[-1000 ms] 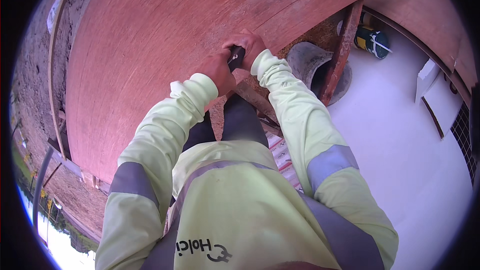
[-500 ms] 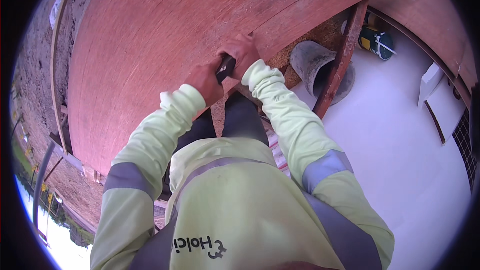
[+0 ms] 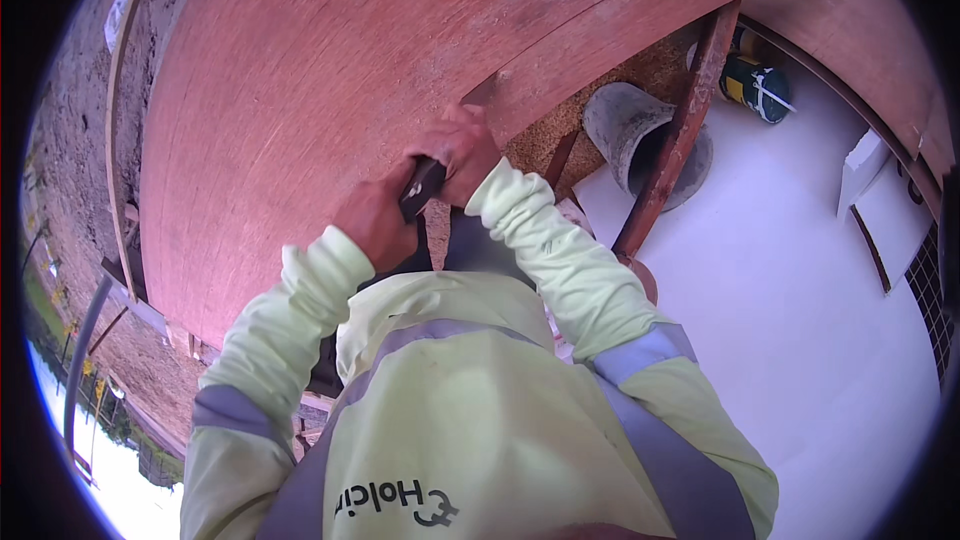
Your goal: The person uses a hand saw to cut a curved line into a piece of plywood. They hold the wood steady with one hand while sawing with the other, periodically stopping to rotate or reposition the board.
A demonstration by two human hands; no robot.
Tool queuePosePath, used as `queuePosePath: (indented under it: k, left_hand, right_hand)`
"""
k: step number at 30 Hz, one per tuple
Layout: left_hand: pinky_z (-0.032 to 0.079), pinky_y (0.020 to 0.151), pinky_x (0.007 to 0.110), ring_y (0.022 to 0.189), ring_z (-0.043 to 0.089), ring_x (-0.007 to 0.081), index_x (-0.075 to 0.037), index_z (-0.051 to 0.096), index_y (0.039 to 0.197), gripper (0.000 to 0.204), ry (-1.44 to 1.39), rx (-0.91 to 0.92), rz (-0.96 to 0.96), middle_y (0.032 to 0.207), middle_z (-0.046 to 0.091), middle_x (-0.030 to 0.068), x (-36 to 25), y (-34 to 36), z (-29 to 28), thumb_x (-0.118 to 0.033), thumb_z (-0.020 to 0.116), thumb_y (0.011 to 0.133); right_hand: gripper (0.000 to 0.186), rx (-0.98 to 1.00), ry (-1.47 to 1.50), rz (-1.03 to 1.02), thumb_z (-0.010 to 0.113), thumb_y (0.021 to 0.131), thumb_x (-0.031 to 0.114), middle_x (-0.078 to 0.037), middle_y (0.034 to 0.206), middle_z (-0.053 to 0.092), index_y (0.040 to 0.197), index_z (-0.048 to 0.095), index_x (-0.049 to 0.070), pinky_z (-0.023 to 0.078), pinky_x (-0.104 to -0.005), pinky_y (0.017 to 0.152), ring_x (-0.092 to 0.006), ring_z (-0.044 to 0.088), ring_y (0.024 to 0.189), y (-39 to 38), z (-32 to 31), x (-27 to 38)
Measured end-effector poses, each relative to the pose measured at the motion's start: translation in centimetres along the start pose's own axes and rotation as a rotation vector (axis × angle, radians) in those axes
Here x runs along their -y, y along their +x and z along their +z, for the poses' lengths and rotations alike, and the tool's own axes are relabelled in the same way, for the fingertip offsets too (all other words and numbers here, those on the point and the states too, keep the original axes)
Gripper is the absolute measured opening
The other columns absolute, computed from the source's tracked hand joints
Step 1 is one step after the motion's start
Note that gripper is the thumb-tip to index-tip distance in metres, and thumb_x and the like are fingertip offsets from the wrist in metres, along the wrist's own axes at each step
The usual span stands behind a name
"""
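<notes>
A reddish-brown plywood sheet (image 3: 300, 90) spreads out in front of me, with a long dark cut line running to its far right. Both my hands are on a handsaw by the sheet's near edge. My left hand (image 3: 375, 220) is closed round the lower end of its black handle (image 3: 422, 186). Just ahead, my right hand (image 3: 460, 152) also grips it. Beyond the right knuckles a short piece of saw blade (image 3: 481, 92) shows at the line's near end. My hands hide the rest of the saw.
A red-brown timber (image 3: 690, 120) slants under the sheet at right. Beside it lies a tipped grey bucket (image 3: 618, 125). Farther right are a dark green and yellow can (image 3: 752, 88) and a wide white surface (image 3: 780, 320). Rough soil (image 3: 75, 120) and a wooden strip (image 3: 110, 140) lie left.
Both hands have drawn back toward me and a little left with the handsaw. More blade shows beyond my right hand. A rounded brown thing has come into sight beside my right forearm.
</notes>
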State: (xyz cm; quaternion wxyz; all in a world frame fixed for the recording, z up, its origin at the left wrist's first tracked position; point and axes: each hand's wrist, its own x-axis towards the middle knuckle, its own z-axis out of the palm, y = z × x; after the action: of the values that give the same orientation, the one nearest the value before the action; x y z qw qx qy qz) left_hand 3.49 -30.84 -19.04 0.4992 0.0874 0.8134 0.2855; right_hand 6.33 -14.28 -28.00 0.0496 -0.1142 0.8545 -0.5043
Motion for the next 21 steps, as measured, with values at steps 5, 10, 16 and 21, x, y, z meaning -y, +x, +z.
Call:
queuePosePath:
  k: [5, 10, 16, 21]
  left_hand:
    - [0.049, 0.067, 0.049, 0.080, 0.063, 0.0490, -0.001, 0.058, 0.120, 0.046, 0.027, -0.112, 0.054, 0.083, 0.063, 0.0309, 0.8, 8.2, 2.8, 0.001, 0.054, 0.074]
    - [0.051, 0.066, 0.053, 0.073, 0.063, 0.0502, 0.003, 0.048, 0.132, 0.063, -0.075, -0.058, 0.022, 0.078, 0.063, 0.0316, 0.1, -8.4, -1.5, 0.000, 0.057, 0.070]
    - [0.052, 0.067, 0.053, 0.073, 0.065, 0.0483, -0.003, 0.054, 0.128, 0.056, -0.087, -0.043, 0.017, 0.077, 0.065, 0.0286, 1.4, -3.7, -0.5, -0.004, 0.057, 0.072]
    - [0.050, 0.072, 0.055, 0.083, 0.063, 0.0508, -0.001, 0.057, 0.118, 0.047, -0.003, -0.019, 0.027, 0.084, 0.064, 0.0326, 0.5, 7.3, 2.2, -0.003, 0.056, 0.071]
  right_hand:
    - [0.027, 0.075, 0.063, 0.055, 0.080, 0.059, 0.019, 0.000, 0.079, 0.067, 0.083, 0.068, 0.017, 0.044, -0.0407, 0.078, -0.0260, 0.059, 0.079, 2.0, -1.2, -6.7]
    - [0.033, 0.082, 0.059, -0.012, 0.078, 0.059, 0.024, 0.003, 0.080, 0.062, 0.089, 0.068, 0.017, 0.036, -0.0406, 0.084, -0.0224, 0.056, 0.086, -0.8, -0.2, 8.0]
    - [0.027, 0.015, 0.012, 0.018, 0.077, 0.059, 0.022, 0.002, 0.078, 0.062, 0.084, 0.069, 0.019, 0.038, -0.0398, 0.081, -0.0213, 0.056, 0.082, -0.5, 1.2, 3.8]
    - [0.022, 0.152, 0.061, 0.156, 0.078, 0.062, 0.022, -0.001, 0.081, 0.068, 0.082, 0.069, 0.021, 0.041, -0.0392, 0.083, -0.0239, 0.059, 0.084, 1.4, -1.1, -6.2]
